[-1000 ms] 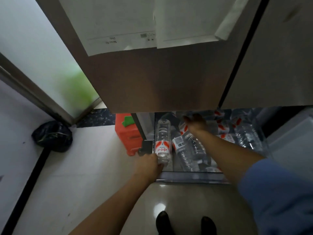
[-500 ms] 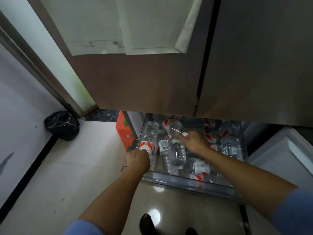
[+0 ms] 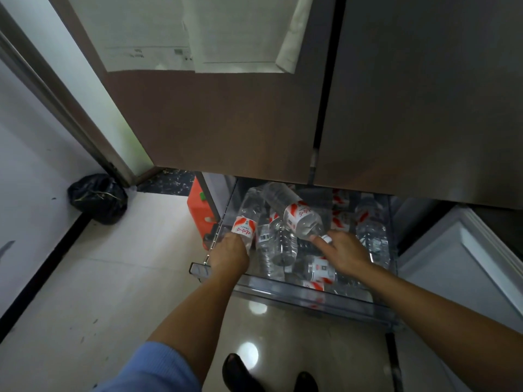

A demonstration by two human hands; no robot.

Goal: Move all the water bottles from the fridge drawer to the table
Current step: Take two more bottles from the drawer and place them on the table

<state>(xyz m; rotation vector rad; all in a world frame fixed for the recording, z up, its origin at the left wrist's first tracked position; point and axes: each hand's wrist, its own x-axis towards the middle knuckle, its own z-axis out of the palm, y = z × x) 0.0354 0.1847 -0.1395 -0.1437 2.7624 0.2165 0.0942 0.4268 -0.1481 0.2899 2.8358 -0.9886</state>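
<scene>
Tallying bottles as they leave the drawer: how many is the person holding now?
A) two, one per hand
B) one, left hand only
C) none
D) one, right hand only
A: the left hand grips the left bottle beside its label, and the right hand pinches the tilted bottle at its cap end.

Probably a kitchen or staff pantry: a brown double-door fridge (image 3: 226, 123) with paper sheets (image 3: 158, 32) stuck on it, its clear bottom drawer (image 3: 311, 297) open above glossy pale floor tiles (image 3: 113, 278), a black rubbish bag (image 3: 97, 198) beside the wall (image 3: 28, 179).
</scene>
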